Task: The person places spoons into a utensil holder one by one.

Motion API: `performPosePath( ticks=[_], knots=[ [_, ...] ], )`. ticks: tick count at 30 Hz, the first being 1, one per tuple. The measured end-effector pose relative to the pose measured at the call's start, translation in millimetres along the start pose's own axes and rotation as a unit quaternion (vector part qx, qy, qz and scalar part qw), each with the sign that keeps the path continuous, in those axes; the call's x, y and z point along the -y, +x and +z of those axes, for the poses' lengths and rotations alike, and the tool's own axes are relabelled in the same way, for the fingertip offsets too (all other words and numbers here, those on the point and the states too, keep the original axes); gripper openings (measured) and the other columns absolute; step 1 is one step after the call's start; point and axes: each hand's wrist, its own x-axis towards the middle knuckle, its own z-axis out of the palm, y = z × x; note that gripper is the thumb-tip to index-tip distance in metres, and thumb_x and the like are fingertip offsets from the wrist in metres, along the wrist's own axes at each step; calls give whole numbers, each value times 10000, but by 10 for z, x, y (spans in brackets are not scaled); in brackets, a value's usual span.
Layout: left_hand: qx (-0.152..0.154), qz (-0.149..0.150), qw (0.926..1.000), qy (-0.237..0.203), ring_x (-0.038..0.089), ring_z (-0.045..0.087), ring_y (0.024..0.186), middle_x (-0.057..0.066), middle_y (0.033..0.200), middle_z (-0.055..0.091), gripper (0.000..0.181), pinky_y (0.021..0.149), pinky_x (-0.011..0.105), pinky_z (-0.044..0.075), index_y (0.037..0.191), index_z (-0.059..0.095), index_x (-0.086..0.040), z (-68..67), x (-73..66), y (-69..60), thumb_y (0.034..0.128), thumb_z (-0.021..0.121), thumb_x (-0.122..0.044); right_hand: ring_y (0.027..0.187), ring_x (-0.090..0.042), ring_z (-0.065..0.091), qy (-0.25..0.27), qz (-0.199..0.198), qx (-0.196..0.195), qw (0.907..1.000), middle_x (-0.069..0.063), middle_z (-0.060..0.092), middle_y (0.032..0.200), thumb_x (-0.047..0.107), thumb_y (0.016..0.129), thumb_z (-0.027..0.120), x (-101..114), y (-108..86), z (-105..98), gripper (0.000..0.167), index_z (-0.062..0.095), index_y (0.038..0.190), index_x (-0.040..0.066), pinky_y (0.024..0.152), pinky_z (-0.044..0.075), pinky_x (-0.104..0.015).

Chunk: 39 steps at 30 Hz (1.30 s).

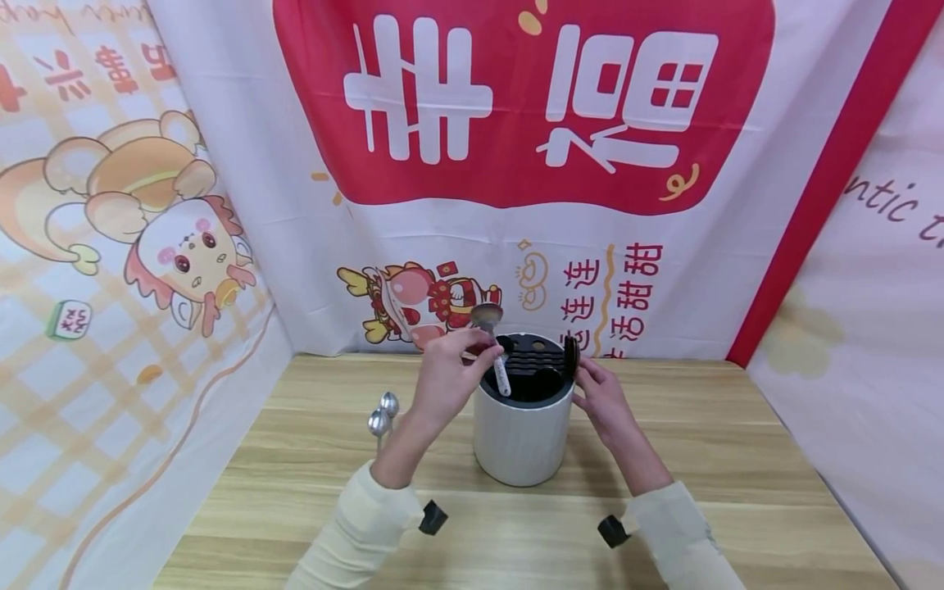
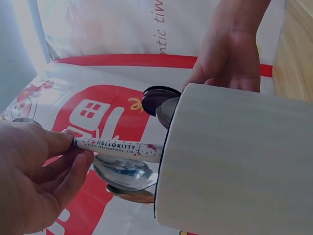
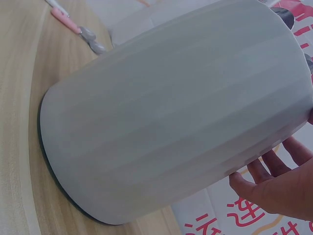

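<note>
A white ribbed utensil holder (image 1: 519, 447) with a black slotted top stands upright on the table. My left hand (image 1: 448, 375) pinches a spoon near its neck, above the holder's left side. The spoon's white Hello Kitty handle (image 2: 115, 147) points down, its lower end at the opening in the left wrist view; the bowl is up. My right hand (image 1: 606, 403) rests its fingertips (image 3: 240, 182) against the holder's right side. Dark spoons (image 2: 157, 100) stick out near that hand. A silver spoon (image 2: 124, 172) and a brownish one (image 2: 129, 194) also stand in the holder.
Two more spoons (image 1: 383, 414) lie on the wooden table (image 1: 295, 483), left of the holder and partly behind my left arm; one has a pink handle (image 3: 65, 20). A printed cloth (image 1: 310, 270) hangs behind the table, with more cloth at both sides.
</note>
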Motion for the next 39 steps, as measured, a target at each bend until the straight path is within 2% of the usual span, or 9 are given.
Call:
performPosePath(
  ticks=[8,14,25,33,39],
  knots=[
    [303,204,9990,257,151,692,758,70,883,754,116,704,227,617,955,757,-64,122,6,11,865,770,-137,1469,-276,350,-59,44,4,10000,-82,321,1627,248,1086,380,9,-8,10,480,358,1551,132,1188,372,-503],
    [550,145,9984,66,153,705,755,74,851,753,82,698,196,606,939,746,-62,187,39,7,867,764,-98,1455,-274,358,-14,-80,4,10000,-92,325,1624,211,1085,375,-10,2,25,476,359,1546,98,1188,373,-501],
    [522,25,9986,37,173,717,783,87,929,768,146,725,245,625,1037,748,-49,234,56,11,904,723,-103,1435,-276,375,-24,-175,-17,9998,-106,337,1615,186,1083,365,-31,21,21,475,356,1543,73,1182,383,-489],
    [591,228,9965,541,167,722,838,60,971,773,133,774,259,626,1026,767,-87,267,50,14,905,725,-122,1458,-271,363,-91,-47,-6,9999,-79,323,1626,222,1085,375,-20,14,8,475,362,1548,117,1183,381,-492],
    [724,375,9904,1113,192,712,924,51,1021,770,152,846,291,620,1053,762,-105,291,25,2,906,723,-108,1467,-275,354,-118,-30,-17,9999,-85,323,1627,231,1086,371,-10,-3,11,481,348,1555,125,1188,371,-497]
  ],
)
